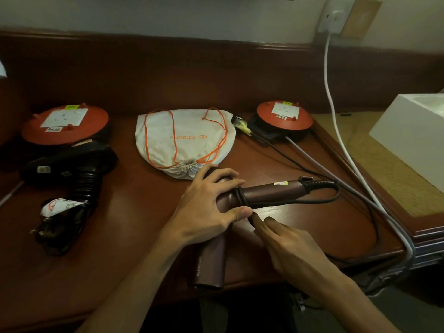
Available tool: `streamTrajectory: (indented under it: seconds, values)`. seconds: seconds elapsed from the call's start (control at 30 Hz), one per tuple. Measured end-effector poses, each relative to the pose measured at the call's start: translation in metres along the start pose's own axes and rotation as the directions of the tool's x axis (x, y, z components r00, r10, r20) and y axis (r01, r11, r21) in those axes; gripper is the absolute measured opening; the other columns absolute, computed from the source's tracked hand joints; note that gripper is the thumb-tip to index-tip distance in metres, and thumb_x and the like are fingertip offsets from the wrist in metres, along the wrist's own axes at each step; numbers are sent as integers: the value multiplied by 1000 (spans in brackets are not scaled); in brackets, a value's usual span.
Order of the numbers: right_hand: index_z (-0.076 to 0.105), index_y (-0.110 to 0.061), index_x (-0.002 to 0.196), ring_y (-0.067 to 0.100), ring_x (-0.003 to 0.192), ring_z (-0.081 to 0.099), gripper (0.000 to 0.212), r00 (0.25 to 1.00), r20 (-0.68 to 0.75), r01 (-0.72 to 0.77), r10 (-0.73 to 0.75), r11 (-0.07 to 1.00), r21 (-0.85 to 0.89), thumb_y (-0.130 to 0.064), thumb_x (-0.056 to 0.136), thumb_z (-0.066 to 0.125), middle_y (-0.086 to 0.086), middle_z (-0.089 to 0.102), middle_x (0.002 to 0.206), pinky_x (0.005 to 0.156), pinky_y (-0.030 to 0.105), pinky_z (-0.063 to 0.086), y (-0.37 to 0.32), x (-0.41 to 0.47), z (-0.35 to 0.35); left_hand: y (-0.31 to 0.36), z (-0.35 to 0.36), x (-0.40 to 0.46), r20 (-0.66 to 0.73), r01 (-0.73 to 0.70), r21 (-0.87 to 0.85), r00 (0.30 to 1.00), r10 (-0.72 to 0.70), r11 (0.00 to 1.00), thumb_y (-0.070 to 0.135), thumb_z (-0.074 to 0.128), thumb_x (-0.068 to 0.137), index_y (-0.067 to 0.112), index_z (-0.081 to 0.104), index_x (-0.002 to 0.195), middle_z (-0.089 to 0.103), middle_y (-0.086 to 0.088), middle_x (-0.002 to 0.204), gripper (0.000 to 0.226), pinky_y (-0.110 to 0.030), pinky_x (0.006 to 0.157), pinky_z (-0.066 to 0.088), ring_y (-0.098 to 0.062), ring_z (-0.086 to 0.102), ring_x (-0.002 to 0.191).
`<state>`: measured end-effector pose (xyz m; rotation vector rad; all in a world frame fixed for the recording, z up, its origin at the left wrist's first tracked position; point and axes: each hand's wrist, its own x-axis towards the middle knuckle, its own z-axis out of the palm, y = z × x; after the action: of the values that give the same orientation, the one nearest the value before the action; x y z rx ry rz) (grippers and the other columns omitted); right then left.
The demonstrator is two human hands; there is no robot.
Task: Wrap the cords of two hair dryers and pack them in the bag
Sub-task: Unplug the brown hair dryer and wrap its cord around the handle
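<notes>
Brown hair dryer [240,207] lies on the bench [144,224] under your hands. Your left hand [206,210] clamps its bend, thumb pinning the cord [288,201] turns. Your right hand [288,241] pinches the cord just beside that thumb. Handle's long axis runs rightward; slack loops off right, nearer your right hand. Bag [185,138] sits just beyond, black hair dryer [79,174] well left.

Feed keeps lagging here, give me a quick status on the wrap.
Left hand pinning brown dryer; right hand feeding cord round handle. Black dryer lies wrapped. Bag cinched shut. Nothing blocking.
</notes>
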<state>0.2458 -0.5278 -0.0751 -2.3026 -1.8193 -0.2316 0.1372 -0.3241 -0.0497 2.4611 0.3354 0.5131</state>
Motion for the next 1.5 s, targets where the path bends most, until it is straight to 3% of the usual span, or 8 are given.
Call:
streamTrajectory:
  seconds: [0.2,0.4,0.57,0.67,0.77,0.97,1.37,1.5]
  values:
    - [54,-8,136,19,57,59,70,996,-25,90,-91,995,-35,-4,71,79,2,64,88,37,30,41,-1,-2,0,4,1,-2,-35,-9,-11,999,9,1000,79,65,71,36,71,118,48,30,137,64,-39,110,37,-3,25,140]
    - [52,-9,136,16,60,59,43,987,16,158,-159,985,69,-21,95,48,-2,65,90,42,28,45,-4,-20,-3,12,2,0,53,-22,46,998,20,999,78,61,72,37,69,121,44,30,141,65,-47,110,35,-6,19,145]
    - [69,-25,112,8,82,65,35,982,186,-117,8,804,582,-46,103,43,-8,70,94,71,28,52,7,-6,-21,5,-2,-4,17,-54,-79,998,55,995,70,68,75,35,72,113,50,27,135,53,-47,112,35,-11,28,143]
    - [69,-38,90,8,82,65,15,963,244,-247,112,727,640,-53,88,65,-3,70,88,75,22,53,37,0,-24,-4,-8,-13,20,-65,-216,997,71,974,56,78,77,31,74,112,53,21,134,44,-45,116,32,-18,30,143]
    - [72,-24,96,7,92,67,70,850,427,-486,307,768,417,-83,58,72,-3,74,105,91,33,54,79,13,-7,-1,-11,-21,68,-79,-201,993,95,976,54,80,76,32,74,113,53,23,136,44,-44,117,29,-13,25,147]
    - [63,-1,71,8,55,43,33,827,556,-164,-84,910,382,-26,90,71,6,52,61,56,26,36,62,104,-37,7,-16,-22,157,-84,-94,983,98,992,61,80,73,33,72,119,45,32,143,54,-54,113,32,-5,17,148]
    - [69,-26,88,11,63,52,23,716,651,-30,-250,922,386,-22,103,52,-1,64,75,62,24,44,16,118,-114,24,-17,-9,306,-31,135,952,-12,990,70,67,78,44,51,135,32,24,147,65,-53,103,37,-13,15,143]
    - [75,-22,91,15,71,59,20,792,576,-2,-204,942,336,-27,101,58,-2,69,78,65,28,47,14,106,-126,22,-15,-10,292,-29,83,956,4,996,68,69,78,45,57,133,36,25,146,61,-48,103,31,-9,11,145]
